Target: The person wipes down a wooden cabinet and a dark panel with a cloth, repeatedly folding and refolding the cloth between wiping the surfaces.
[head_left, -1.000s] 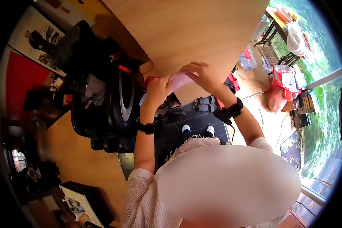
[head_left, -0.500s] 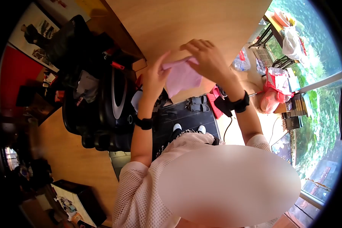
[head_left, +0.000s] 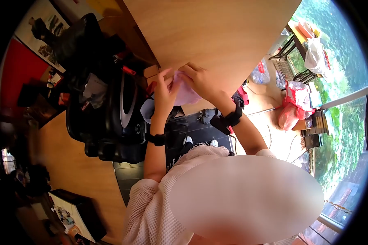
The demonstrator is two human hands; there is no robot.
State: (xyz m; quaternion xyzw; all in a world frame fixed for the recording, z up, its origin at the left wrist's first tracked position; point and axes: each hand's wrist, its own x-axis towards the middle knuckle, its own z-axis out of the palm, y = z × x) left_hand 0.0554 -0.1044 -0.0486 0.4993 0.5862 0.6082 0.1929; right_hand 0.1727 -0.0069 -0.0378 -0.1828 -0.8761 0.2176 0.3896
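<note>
A thin, pale pink cloth hangs bunched between my hands at about chest height, in front of a light wooden panel. My left hand is upright at the cloth's left edge, pinching it near the thumb while another finger stands apart. At the top of the cloth, my right hand has its fingers bent over and holds it from the right. The two hands are close together, and the cloth's lower part drapes below them. A black band circles each wrist.
The wooden panel rises ahead. A black massage chair stands at my left. Grey shoes lie on the dark floor tiles. To the right are red and white bags, a side table and a large window.
My right hand has moved left and down, closer to my left hand. The cloth, stretched wider before, is now gathered and narrower.
</note>
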